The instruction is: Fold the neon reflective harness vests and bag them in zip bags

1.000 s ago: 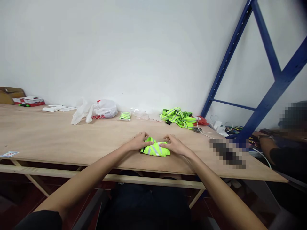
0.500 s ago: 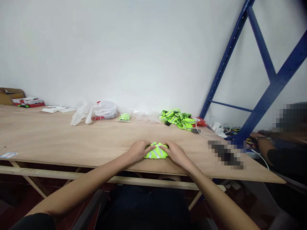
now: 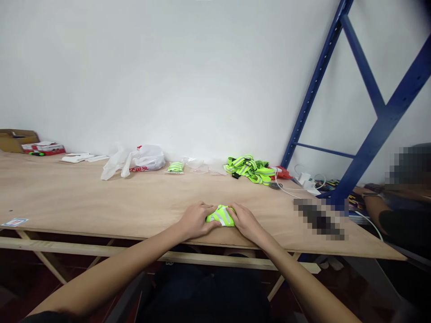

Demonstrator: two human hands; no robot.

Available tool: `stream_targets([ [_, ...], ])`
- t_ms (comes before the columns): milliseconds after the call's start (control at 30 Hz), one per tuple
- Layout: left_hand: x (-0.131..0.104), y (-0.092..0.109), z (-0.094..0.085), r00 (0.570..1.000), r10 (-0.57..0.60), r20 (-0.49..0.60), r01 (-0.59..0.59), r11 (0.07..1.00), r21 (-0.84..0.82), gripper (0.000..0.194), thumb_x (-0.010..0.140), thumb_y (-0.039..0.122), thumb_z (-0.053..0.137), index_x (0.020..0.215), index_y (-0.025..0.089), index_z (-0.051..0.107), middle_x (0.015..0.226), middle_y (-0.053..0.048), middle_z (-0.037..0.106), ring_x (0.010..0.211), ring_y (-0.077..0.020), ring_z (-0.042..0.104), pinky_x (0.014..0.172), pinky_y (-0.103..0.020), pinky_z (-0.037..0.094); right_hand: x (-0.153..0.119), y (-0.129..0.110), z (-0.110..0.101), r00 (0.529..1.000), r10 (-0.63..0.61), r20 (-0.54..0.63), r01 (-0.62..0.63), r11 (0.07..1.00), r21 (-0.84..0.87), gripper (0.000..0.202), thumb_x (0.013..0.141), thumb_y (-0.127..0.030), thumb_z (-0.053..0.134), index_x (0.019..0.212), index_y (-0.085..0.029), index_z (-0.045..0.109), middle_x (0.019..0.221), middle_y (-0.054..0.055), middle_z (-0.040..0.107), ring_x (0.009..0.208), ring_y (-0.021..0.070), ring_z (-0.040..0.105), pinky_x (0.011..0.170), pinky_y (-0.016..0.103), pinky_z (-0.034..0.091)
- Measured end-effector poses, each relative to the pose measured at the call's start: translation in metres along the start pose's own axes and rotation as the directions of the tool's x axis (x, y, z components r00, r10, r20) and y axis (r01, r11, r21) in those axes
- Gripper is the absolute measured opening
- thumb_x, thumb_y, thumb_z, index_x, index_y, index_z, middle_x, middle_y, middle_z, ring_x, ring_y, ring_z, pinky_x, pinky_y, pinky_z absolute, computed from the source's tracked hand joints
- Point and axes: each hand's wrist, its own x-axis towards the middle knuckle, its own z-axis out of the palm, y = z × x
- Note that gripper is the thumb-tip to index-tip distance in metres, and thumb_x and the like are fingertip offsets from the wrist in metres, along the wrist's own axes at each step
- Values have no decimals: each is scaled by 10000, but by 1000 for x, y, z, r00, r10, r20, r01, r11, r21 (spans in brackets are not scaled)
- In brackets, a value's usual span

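Observation:
A folded bundle of neon-yellow reflective straps (image 3: 221,216) lies near the table's front edge, pressed between my two hands. My left hand (image 3: 198,219) grips its left side, thumb along the near edge and fingers over the far one. On the right side, my right hand (image 3: 245,220) closes around the bundle with its fingers on top. Farther back sits a similar bundle in a clear plastic bag (image 3: 175,168). A loose heap of the same reflective straps (image 3: 249,168) with black buckles lies at the back right.
Along the wall stand a white plastic shopping bag (image 3: 146,158), white papers (image 3: 81,157), a red-and-white box (image 3: 43,148) and a cardboard box (image 3: 18,140). Clear plastic bags (image 3: 198,164) lie mid-back. A blue metal rack (image 3: 362,134) and another person's arm (image 3: 375,208) are at right.
My left thumb has slid from the bundle's top to its near edge, and my right hand has come further over it. The bundle looks narrower. The whole view has shifted slightly.

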Motion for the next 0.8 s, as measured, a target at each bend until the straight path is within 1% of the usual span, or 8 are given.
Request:
stream_targets([
  [67,0,-1,1,1000,11,-11,-11,1000,-28,473,923,498,590,1314,235,636,1256,-62,702,1044,-264,656,930,-360,491,-3,-3,2,1000,7,-1,-7,1000,16,344,1027,-384,320,950,-193,596,911,93,677,855,226,630,789,340,476],
  [133,1,-2,1,1000,23,-13,-24,998,-52,453,929,487,588,1298,233,651,1251,-60,706,1052,-259,655,945,-350,482,-7,-6,4,1000,-8,-2,8,1000,26,388,1011,-461,380,1158,-165,584,1099,138,671,1025,260,627,886,375,479],
  [233,3,-5,0,999,47,2,-46,995,-86,433,935,452,588,1306,238,648,1257,-52,705,1048,-253,654,952,-339,471,-9,-11,5,999,-41,33,42,999,-27,755,886,-590,595,1475,-162,395,1362,186,561,1262,330,523,1025,448,428],
  [300,6,-9,-1,997,70,21,-67,992,-104,425,930,446,601,1300,243,650,1259,-49,704,1032,-250,656,948,-334,465,-9,-11,4,996,-43,84,50,995,-82,929,817,-612,680,1549,-179,306,1367,195,553,1266,356,515,1024,476,429],
  [467,12,-17,-4,989,118,84,-108,988,-112,438,933,519,582,1246,227,673,1101,-63,750,943,-245,669,894,-317,465,-3,-6,-2,982,-116,150,137,981,-140,917,818,-590,701,1564,-222,315,1298,176,576,1202,338,547,1005,463,442],
  [667,20,-20,-7,977,174,124,-162,982,-102,430,929,545,575,1124,186,710,1026,-80,751,905,-240,666,831,-298,454,8,-3,-10,963,-190,191,201,978,-45,836,816,-549,713,1539,-308,370,1211,110,582,1123,292,578,971,413,459],
  [733,30,-28,-8,970,183,161,-158,975,-159,466,873,579,638,1100,181,724,1007,-74,754,881,-237,667,797,-289,455,11,-4,-13,965,-179,189,184,983,-8,754,822,-548,702,1493,-311,453,1164,93,589,1079,278,590,942,393,467],
  [800,47,-43,-10,965,146,219,-78,953,-294,507,813,632,674,1015,172,752,916,-57,760,807,-220,668,745,-275,459,14,-5,-15,972,-146,184,144,989,27,667,817,-534,708,1419,-296,546,1110,79,594,1036,265,599,911,374,474],
])
